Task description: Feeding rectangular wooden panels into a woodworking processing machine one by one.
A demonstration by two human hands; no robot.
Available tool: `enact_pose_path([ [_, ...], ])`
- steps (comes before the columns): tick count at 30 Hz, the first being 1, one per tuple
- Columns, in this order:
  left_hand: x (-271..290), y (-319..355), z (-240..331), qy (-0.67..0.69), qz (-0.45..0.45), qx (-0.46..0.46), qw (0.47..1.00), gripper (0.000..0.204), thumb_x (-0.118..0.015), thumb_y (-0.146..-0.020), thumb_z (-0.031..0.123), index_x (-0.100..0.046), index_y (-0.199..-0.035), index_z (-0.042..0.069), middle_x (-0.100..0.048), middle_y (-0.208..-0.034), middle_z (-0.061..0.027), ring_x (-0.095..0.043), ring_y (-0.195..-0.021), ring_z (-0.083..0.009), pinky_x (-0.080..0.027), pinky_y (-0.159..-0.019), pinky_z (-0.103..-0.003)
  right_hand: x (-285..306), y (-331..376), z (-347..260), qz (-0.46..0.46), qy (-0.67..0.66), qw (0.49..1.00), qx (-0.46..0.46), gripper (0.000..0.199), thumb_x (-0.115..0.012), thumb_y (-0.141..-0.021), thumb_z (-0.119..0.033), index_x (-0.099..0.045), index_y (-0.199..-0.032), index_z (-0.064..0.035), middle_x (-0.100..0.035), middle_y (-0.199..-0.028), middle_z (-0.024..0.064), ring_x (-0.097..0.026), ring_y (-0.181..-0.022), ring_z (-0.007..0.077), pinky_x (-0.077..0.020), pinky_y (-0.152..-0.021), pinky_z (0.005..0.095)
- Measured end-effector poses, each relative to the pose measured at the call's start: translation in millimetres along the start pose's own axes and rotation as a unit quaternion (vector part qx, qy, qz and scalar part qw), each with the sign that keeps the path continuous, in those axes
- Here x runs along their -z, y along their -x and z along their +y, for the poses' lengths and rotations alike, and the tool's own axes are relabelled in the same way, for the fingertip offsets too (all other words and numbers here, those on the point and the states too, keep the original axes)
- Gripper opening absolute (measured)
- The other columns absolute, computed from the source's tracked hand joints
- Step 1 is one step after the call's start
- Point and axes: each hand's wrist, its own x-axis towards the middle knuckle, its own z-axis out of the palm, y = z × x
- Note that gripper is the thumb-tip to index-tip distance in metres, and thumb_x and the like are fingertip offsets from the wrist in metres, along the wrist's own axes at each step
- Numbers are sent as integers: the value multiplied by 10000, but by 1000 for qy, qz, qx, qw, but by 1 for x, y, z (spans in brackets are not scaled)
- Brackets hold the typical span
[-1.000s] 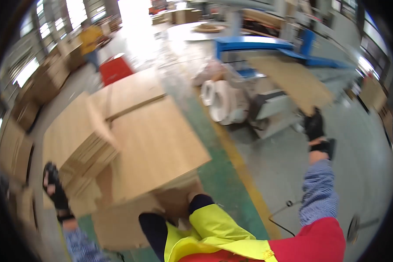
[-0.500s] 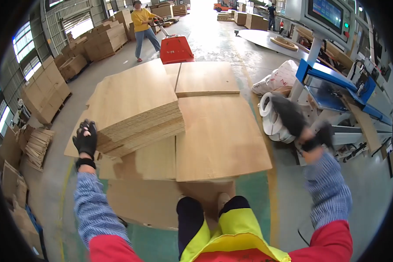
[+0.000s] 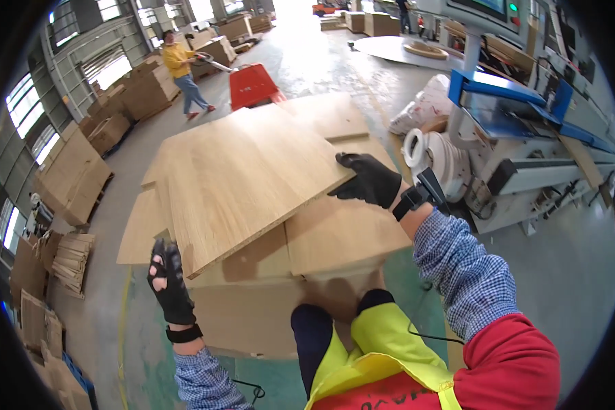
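Note:
A pale wood-grain panel (image 3: 253,178) lies slanted over the pile, its near edge lifted and its right corner up toward me. My right hand (image 3: 370,180), in a black glove, grips that panel at its right corner. My left hand (image 3: 171,283), in a black glove with bare skin showing through, is beside the panel's near left corner, fingers stretched upward; whether it touches the edge is hard to tell. More panels (image 3: 348,229) lie beneath and to the right. Under the raised panel, the rest of the stack is mostly hidden.
A person in a yellow top (image 3: 178,65) holds the handle of a red pallet truck (image 3: 253,85) at the far left. On the right stand a blue and grey machine (image 3: 512,109) and white rolls (image 3: 436,160). Cardboard stacks (image 3: 72,174) and wood strips (image 3: 73,263) line the left.
My right hand has come in from the machine side and taken hold of the top panel, which is now turned and raised. My left hand has moved nearer me. The pallet truck has shifted left.

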Motion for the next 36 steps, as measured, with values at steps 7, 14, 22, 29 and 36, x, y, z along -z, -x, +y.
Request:
enact_pose_path([
  [7, -53, 40, 11, -167, -76, -317, 930, 326, -441, -935, 113, -487, -1191, -83, -483, -1276, -239, -500, -1138, -307, -400, -945, -361, 21, 96, -17, 98, -62, 992, 50, 415, -495, -902, -354, -494, -1158, -27, -618, -918, 134, -663, -764, 262, -511, -603, 302],
  [14, -96, 153, 56, -138, -139, -127, 972, 484, -575, -844, 254, -476, -1223, -31, -566, -1151, -229, -535, -1081, -374, -418, -933, -449, 63, 281, 0, 194, 43, 944, 263, 290, -494, -927, -238, -564, -1000, 34, -591, -757, 100, -636, -569, 205, -496, -447, 286],
  [22, -295, 176, 101, -40, -321, -367, 872, 430, -617, -740, 94, -552, -1150, -18, -578, -1127, -201, -521, -1080, -405, -394, -947, -469, 210, 427, 0, 331, -94, 873, 346, 463, -396, -948, -428, -492, -1188, -44, -638, -925, 65, -630, -732, 142, -513, -592, 264],
  [29, -472, 217, 102, -20, -321, -389, 863, 301, -517, -759, -43, -530, -1059, -61, -543, -949, -227, -506, -867, -355, -433, -791, -395, 115, 318, 11, 359, -164, 897, 198, 552, -411, -928, -469, -450, -1225, -4, -658, -944, 140, -658, -760, 214, -535, -592, 329],
  [36, -409, 144, 107, 190, -490, -28, 850, 385, -452, -922, 19, -435, -1306, 34, -468, -1325, -108, -439, -1211, -162, -408, -949, -269, 225, 331, -17, 459, -152, 815, 320, 427, -455, -928, -377, -463, -1165, -22, -650, -816, 141, -624, -557, 216, -473, -452, 281],
])
